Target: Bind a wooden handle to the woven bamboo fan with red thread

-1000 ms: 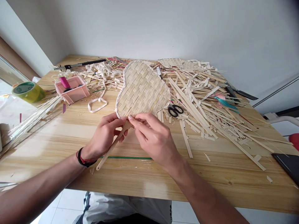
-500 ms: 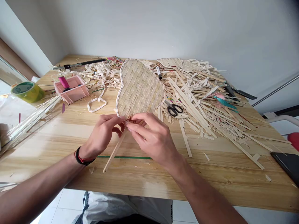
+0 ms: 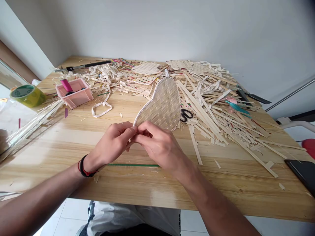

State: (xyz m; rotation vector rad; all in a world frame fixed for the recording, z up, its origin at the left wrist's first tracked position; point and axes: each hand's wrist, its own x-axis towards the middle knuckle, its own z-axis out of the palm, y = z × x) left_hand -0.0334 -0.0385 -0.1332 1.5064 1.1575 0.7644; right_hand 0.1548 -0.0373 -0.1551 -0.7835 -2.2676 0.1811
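Above the smooth, grained bench (image 3: 147,188), the left hand (image 3: 114,141) and right hand (image 3: 161,144) met, fingers pinched narrow on the fan's (image 3: 163,104) near edge. The fan — flat pale strips, plaited, white-rimmed — extended beyond them. Farther lay black-looped scissors (image 3: 186,114), a pink plastic box (image 3: 80,99) and a marker (image 3: 167,72), its print illegible.

1. Back from the left hand's fingers (image 3: 128,133), around the wrist: a black band (image 3: 82,164) and a thin red cord (image 3: 87,172).
2. Below both hands' fingers, over the lap: pale grey, creased cloth (image 3: 118,214), dark-edged.
3. Farther below the fingers: black fabric (image 3: 140,230).
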